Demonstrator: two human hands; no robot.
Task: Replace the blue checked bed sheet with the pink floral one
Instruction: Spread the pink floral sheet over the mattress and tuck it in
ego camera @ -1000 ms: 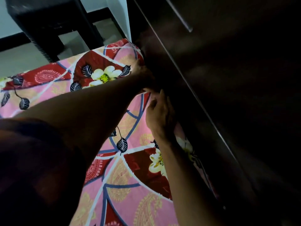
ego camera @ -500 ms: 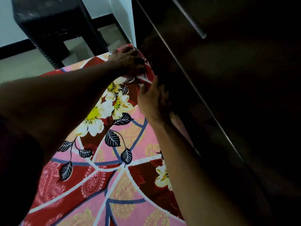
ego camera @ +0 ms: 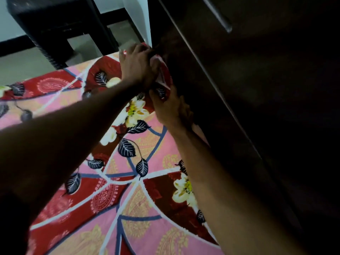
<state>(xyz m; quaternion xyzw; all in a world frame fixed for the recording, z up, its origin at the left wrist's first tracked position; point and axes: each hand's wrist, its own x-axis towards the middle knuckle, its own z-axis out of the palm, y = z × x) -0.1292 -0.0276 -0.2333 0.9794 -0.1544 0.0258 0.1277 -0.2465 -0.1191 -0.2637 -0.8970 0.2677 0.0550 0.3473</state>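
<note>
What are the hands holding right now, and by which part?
Both grip the pink floral bed sheet at its far corner by the wardrobe, left hand above, right hand just below.

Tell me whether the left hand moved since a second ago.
Yes. The left hand moved farther along the dark wardrobe, to the pink floral sheet's far corner.

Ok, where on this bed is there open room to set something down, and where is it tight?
Free: the pink floral sheet between the forearms, and the stretch left of the left arm toward the floor. Crowded: the far corner, where left hand and right hand grip bunched sheet against the dark wardrobe.
</note>
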